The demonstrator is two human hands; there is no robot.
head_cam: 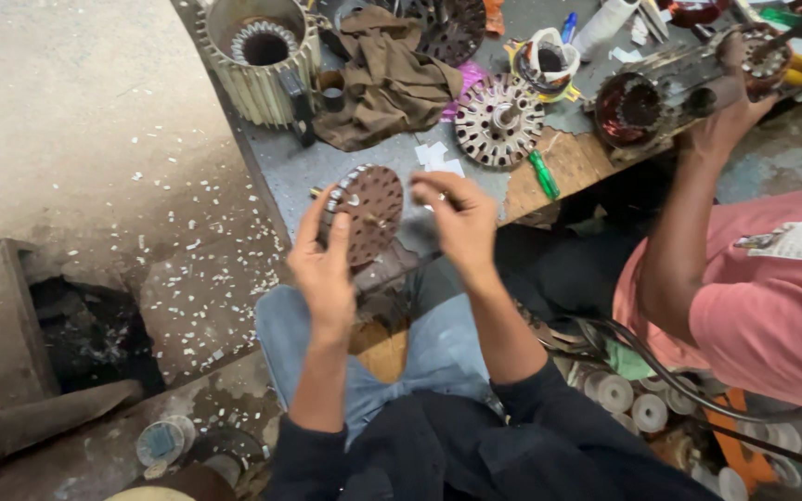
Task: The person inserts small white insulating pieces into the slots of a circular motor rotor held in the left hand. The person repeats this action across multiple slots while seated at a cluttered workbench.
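My left hand grips a round brown slotted stator core by its rim, holding it upright over my lap at the bench edge. My right hand is closed beside the core's right side, fingers pinched on a small pale strip that is too small to make out. A second, bare stator core lies flat on the bench beyond my hands, with white paper slips next to it.
A large ribbed motor housing and a brown rag sit at the bench's far left. A green-handled tool lies on the wood. A person in a pink shirt at right reaches to a copper-wound stator. Spools lie on the floor.
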